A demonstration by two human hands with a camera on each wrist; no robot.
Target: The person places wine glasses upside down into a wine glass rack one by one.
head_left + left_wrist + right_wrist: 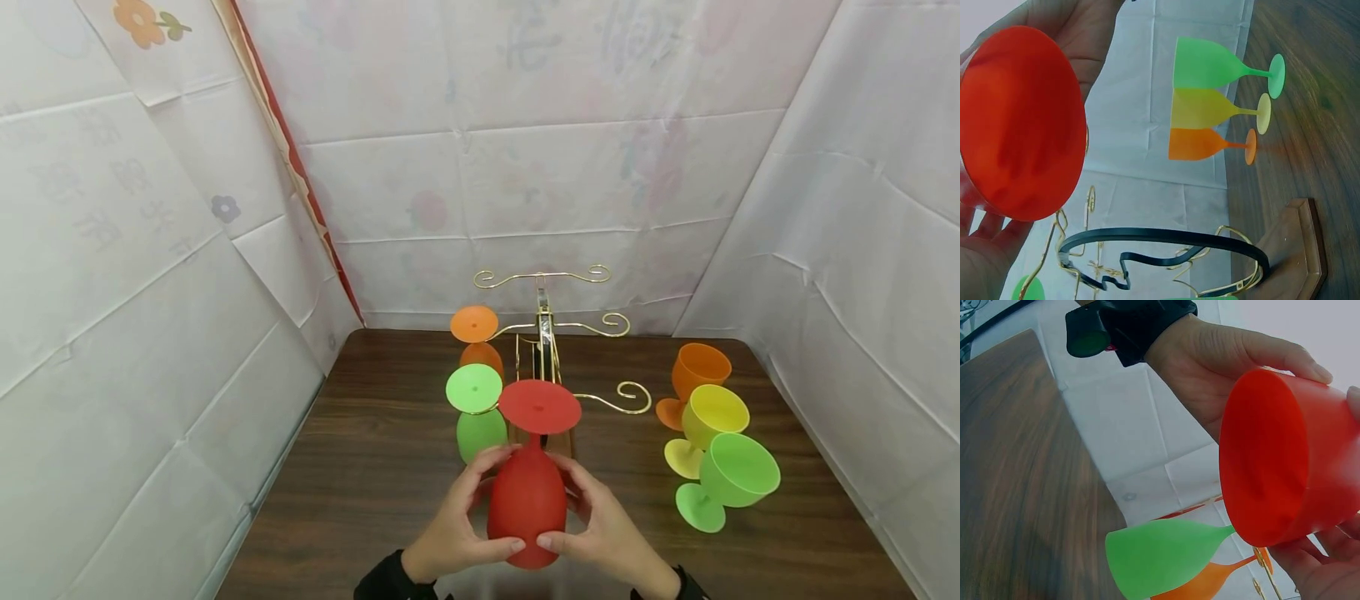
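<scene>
A red goblet [527, 500] is upside down, its round foot on top and its bowl below. My left hand [467, 523] grips the bowl from the left and my right hand [602, 527] from the right, with both thumbs on the near side. The bowl's open mouth shows in both wrist views. Just beyond the hands stands a gold wire goblet rack [545, 333] with curled arms. On its left side hang a green goblet [482, 433] and an orange goblet [474, 323], both upside down. The red foot covers part of the rack.
To the right on the dark wooden table [375, 500], an orange goblet [699, 371], a yellow goblet [716, 417] and a light green goblet [741, 471] stand upright in a row. The rack's wooden base [1294, 250] rests on the table. White sheets [540, 183] enclose the back and sides.
</scene>
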